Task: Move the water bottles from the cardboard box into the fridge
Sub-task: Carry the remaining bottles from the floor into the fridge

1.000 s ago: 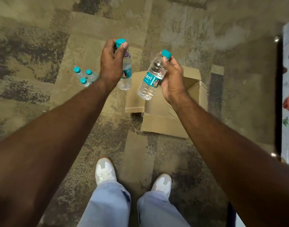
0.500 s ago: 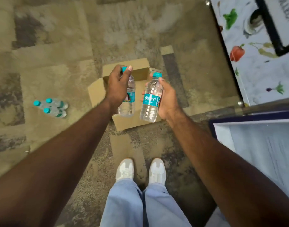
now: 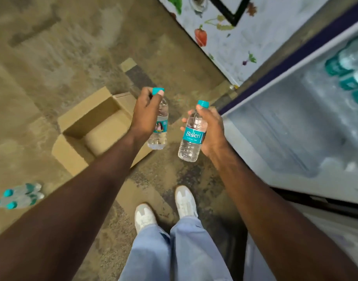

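My left hand point(image 3: 146, 113) grips a clear water bottle point(image 3: 159, 132) with a teal cap by its upper part, held upright above the floor. My right hand point(image 3: 211, 130) holds a second teal-labelled water bottle point(image 3: 191, 138) around its body, also upright. The open cardboard box point(image 3: 89, 118) lies on the floor to the left of both hands, its inside looking bare. The open fridge point(image 3: 291, 126) is at the right, with several teal-capped bottles point(image 3: 348, 69) lying on a shelf at its upper right.
Three more bottles point(image 3: 18, 196) lie on the carpet at the far left. The fridge door point(image 3: 230, 33), patterned with vegetables, stands open at the top. My white shoes point(image 3: 164, 207) and blue trousers are below the hands.
The view has swung right, bringing the fridge interior into sight. Both hands with their bottles have moved from over the box toward the fridge.
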`<action>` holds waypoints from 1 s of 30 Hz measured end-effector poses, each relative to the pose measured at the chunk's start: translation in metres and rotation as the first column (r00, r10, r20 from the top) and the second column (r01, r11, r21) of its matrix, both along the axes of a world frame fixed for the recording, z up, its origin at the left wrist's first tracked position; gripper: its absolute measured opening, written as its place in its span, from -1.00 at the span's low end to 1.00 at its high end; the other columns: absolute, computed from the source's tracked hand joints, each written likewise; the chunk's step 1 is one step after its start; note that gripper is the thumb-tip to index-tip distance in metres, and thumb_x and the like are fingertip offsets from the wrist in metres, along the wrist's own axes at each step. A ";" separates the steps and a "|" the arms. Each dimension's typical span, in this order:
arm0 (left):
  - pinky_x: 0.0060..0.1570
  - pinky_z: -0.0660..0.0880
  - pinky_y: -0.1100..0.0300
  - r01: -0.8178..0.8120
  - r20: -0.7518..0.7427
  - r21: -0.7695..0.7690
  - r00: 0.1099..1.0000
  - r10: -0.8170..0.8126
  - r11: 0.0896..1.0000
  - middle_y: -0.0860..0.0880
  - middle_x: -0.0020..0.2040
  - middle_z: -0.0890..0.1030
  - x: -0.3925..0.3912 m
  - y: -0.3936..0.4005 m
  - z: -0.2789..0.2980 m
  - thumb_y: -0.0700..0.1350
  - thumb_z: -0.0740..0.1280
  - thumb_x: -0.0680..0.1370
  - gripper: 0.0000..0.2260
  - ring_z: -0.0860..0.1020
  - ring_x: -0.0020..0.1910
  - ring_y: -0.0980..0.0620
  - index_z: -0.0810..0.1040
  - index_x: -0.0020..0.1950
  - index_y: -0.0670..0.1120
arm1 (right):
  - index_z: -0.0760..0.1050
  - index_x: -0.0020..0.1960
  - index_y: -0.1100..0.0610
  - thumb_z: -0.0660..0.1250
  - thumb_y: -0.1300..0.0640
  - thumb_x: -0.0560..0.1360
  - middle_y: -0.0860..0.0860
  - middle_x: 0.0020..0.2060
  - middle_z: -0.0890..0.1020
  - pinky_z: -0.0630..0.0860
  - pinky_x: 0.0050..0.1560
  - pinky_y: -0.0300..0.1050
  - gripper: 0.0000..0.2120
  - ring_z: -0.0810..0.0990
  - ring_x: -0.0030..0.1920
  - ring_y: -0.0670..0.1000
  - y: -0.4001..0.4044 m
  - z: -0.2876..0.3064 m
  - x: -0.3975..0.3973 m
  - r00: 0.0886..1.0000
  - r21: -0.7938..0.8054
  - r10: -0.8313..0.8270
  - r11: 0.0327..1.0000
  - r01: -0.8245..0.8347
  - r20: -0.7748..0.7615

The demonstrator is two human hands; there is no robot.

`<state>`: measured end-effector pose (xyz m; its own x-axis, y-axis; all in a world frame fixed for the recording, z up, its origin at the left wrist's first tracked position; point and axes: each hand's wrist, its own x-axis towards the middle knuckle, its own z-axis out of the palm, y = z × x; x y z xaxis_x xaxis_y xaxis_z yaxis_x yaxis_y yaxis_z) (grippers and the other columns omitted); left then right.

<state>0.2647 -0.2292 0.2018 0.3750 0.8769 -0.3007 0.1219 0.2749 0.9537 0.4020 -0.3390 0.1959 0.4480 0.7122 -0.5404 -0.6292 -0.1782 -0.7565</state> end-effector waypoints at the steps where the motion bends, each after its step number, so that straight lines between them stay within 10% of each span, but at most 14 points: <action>1: -0.22 0.49 0.19 0.029 0.018 0.010 0.999 -0.030 1.000 -0.03 -0.20 0.52 0.013 -0.005 0.007 -0.06 0.28 0.64 -0.88 0.53 -0.26 0.07 0.41 -0.08 -0.03 | 0.46 0.05 0.13 0.41 0.13 0.50 0.10 -0.18 0.65 0.61 -0.09 0.12 -0.81 0.67 -0.20 0.12 -0.009 0.008 0.010 0.999 0.009 -0.044 0.999 0.044 0.023; 12: -0.18 0.49 0.32 0.367 0.114 0.178 0.914 -0.390 0.913 0.10 -0.18 0.58 0.129 -0.059 0.069 -0.18 0.32 0.65 -0.97 0.54 -0.24 0.26 0.50 0.01 -0.10 | 0.55 -0.05 0.18 0.47 0.15 0.40 0.06 -0.26 0.63 0.56 0.07 0.28 -0.82 0.64 -0.22 0.06 -0.099 0.072 0.092 0.841 0.149 -0.497 0.867 0.475 0.214; 20: 0.00 0.65 0.01 0.446 0.131 0.256 0.863 -0.488 0.858 -0.04 -0.06 0.70 0.202 -0.089 0.125 -0.10 0.41 0.58 -0.88 0.69 -0.07 -0.07 0.62 0.09 -0.08 | 0.65 -0.12 0.18 0.42 0.12 0.38 0.00 -0.30 0.70 0.54 -0.19 -0.21 -0.86 0.64 -0.27 -0.05 -0.136 0.124 0.160 0.601 0.190 -0.720 0.682 0.707 0.349; 30: -0.01 0.66 0.14 0.500 0.155 0.311 0.813 -0.562 0.808 -0.04 0.00 0.71 0.287 -0.112 0.162 -0.11 0.41 0.59 -0.84 0.71 -0.06 -0.05 0.63 0.13 -0.14 | 0.63 -0.17 0.08 0.49 -0.03 0.43 -0.04 -0.28 0.67 0.60 -0.08 -0.04 -0.82 0.64 -0.21 -0.01 -0.148 0.188 0.280 0.283 0.268 -0.584 0.680 0.682 0.760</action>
<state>0.5514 -0.3408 0.3641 0.8331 0.5509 0.0490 -0.0496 -0.0137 0.9987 0.6822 -0.4865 0.3837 0.9771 -0.0168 0.2121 0.2098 -0.0887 -0.9737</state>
